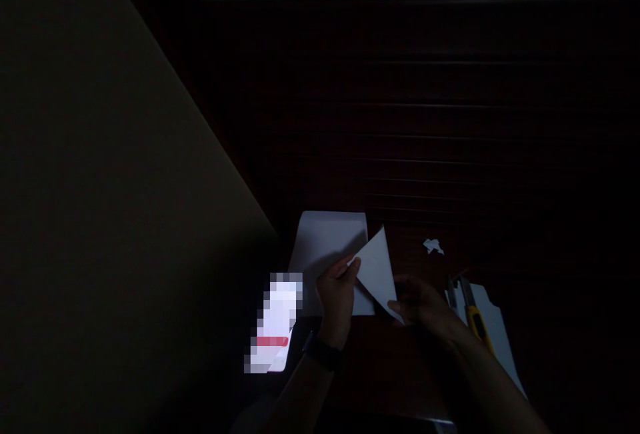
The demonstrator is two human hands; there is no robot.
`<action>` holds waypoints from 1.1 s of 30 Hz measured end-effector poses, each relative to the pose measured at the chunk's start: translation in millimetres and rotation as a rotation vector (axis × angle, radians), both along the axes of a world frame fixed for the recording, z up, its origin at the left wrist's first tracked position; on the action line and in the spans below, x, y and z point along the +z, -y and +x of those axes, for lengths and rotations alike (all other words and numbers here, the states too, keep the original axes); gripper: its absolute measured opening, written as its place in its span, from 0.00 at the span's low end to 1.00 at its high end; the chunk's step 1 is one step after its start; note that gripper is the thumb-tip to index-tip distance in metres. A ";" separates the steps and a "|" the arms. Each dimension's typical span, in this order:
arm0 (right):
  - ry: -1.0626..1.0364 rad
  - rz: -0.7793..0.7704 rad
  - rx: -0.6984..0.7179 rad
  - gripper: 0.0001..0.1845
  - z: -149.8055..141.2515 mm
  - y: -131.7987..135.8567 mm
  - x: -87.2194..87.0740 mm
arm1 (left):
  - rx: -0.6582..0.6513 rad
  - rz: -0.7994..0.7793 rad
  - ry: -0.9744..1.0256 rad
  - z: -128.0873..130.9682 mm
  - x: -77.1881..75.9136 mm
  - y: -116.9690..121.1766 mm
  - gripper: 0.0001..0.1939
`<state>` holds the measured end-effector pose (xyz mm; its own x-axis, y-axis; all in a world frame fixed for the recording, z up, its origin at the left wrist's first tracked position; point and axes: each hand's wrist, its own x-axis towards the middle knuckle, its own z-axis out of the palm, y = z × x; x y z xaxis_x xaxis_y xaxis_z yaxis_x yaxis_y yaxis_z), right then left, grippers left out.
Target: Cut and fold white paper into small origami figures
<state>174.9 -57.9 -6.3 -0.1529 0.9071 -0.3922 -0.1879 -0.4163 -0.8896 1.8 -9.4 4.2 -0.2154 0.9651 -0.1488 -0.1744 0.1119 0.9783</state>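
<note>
White paper triangle held at two corners, a hand on each

The white paper triangle [376, 267] is between the hands and seems raised off the dark desk [370, 387]. Its long edge runs from a free point at 12 o'clock down to a corner at 5 o'clock; the third corner points between 9 and 10.

The left hand [337, 294] has that third corner pinched, thumb on top. The right hand [425, 307] grasps the 5 o'clock corner, thumb over the paper, its other fingers lost in shadow. Neither hand is nearer; both touch it, so the paper lies at about 2 o'clock from the left grip and 11 from the right.

Farther out from the triangle, a larger white sheet [325, 234] lies at 9 to 10 o'clock, partly under the left hand. Small white paper pieces [433, 247] sit between 2 and 3. At 4 o'clock, a yellow-and-black cutter [477, 324] and a dark slim tool [451, 293] lie on more white paper [500, 334]. A bright, blurred-out screen [277, 327] glows at 8.
</note>
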 end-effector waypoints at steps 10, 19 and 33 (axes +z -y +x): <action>0.003 0.002 0.084 0.27 -1.4 0.3 3.0 | 0.034 0.005 -0.037 -3.9 3.4 -2.5 0.19; 0.086 0.111 0.153 0.27 -0.8 1.3 6.3 | 0.014 0.011 -0.061 -6.9 5.7 -2.1 0.19; -0.013 0.139 -0.052 0.26 -8.2 -4.2 19.5 | -0.148 0.035 0.079 3.9 0.8 2.1 0.18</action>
